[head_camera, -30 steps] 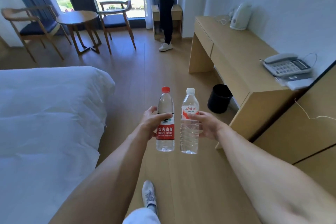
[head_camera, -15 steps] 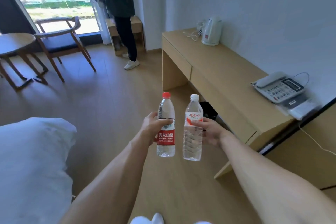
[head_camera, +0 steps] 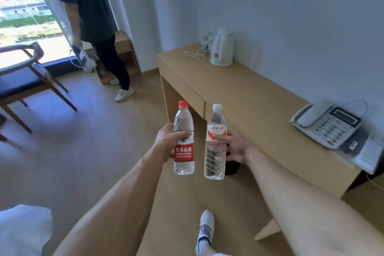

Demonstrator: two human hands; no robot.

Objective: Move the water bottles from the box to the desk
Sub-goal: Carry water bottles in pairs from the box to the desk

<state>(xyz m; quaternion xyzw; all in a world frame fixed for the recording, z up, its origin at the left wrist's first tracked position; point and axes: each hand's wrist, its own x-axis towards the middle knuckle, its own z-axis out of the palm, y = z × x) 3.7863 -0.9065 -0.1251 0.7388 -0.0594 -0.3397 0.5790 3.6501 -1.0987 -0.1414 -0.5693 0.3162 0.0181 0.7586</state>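
Left hand (head_camera: 166, 143) gripping red-capped bottle (head_camera: 184, 141) upright; right hand (head_camera: 233, 146) gripping white-capped bottle (head_camera: 215, 143) upright; arms outstretched beside desk (head_camera: 259, 97).

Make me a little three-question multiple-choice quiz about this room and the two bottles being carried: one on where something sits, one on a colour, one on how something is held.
1. Where does the white kettle stand?
A. on the floor
B. on the far end of the desk
C. on the chair

2. What colour is the cap of the bottle in the left hand?
A. red
B. blue
C. green

3. How is the white-capped bottle held?
A. lying flat on the desk
B. standing on the floor
C. upright in the right hand, off the desk

Answers:
1 B, the kettle sits on the desk top near the wall, its cord beside it.
2 A, the red-capped bottle has a plainly red cap above its red label.
3 C, the fingers curl round its middle and it hangs in the air in front of the desk.
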